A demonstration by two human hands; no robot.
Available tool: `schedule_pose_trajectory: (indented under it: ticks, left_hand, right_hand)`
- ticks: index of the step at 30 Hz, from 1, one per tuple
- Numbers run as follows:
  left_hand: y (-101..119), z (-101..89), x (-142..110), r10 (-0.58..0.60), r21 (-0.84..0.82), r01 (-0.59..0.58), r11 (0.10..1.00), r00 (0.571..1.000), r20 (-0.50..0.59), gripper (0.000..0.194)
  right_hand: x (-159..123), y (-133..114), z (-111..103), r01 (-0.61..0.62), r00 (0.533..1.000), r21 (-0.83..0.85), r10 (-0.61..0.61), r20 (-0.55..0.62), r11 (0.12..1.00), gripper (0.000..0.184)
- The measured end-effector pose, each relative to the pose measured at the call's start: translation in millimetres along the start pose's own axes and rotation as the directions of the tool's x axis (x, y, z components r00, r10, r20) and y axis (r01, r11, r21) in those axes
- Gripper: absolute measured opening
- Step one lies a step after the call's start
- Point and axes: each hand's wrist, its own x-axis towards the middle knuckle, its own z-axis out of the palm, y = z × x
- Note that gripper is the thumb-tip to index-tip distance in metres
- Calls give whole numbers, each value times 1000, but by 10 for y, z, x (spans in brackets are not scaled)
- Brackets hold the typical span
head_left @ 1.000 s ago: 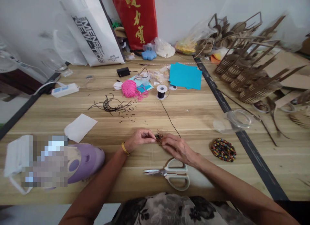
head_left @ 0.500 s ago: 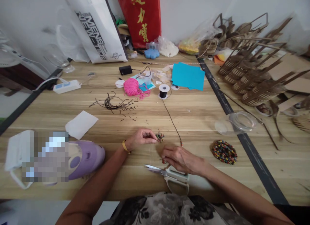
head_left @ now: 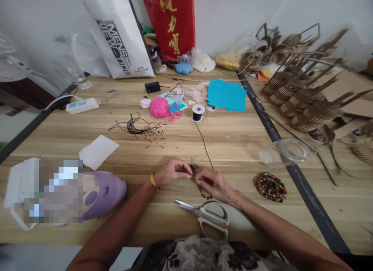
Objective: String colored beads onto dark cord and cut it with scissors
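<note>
My left hand (head_left: 175, 170) has thumb and fingertips pinched together beside a small pile of loose beads (head_left: 194, 168); whatever is in the pinch is too small to make out. Close by on the right, my right hand (head_left: 216, 184) grips a black cord, its fingertips nearly meeting the left ones. A curve of strung coloured beads (head_left: 205, 195) shows under the right hand. From the cord spool (head_left: 197, 112) the black cord (head_left: 204, 142) runs down to this hand. Scissors (head_left: 201, 213) with pale handles lie just below, blades pointing left.
A coil of strung beads (head_left: 271, 187) lies on the right. Cut black cords (head_left: 135, 125), pink yarn (head_left: 159, 107) and blue sheets (head_left: 226, 95) are further back. A purple device (head_left: 106, 193) and white paper (head_left: 99, 152) lie left; woven baskets (head_left: 300, 96) stand at right.
My right hand first moved towards me, drawing the cord and showing beads on it, then returned up to the left fingertips. The strung-bead curve now shows beneath it. My left hand stayed by the pile.
</note>
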Motion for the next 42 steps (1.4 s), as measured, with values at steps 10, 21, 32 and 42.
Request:
schedule_pose_trajectory:
  ticks: [10, 21, 32, 42]
  left_hand:
    - [-19, 2, 13, -20, 8, 20, 1000, 1000, -19, 27]
    - [-38, 11, 22, -33, 50, 34, 998, 999, -30, 28]
    - [-1, 25, 13, -49, 51, 51, 997, 998, -37, 28]
    - [-36, 18, 18, -51, 30, 52, 998, 998, -22, 29]
  right_hand:
    - [37, 39, 72, -108, 985, 136, 125, -119, 985, 27]
    - [42, 57, 63, -50, 990, 59, 58, -130, 997, 24]
    - [46, 44, 62, -39, 991, 45, 44, -123, 998, 24]
    - [55, 45, 62, -48, 991, 50, 54, -120, 998, 23]
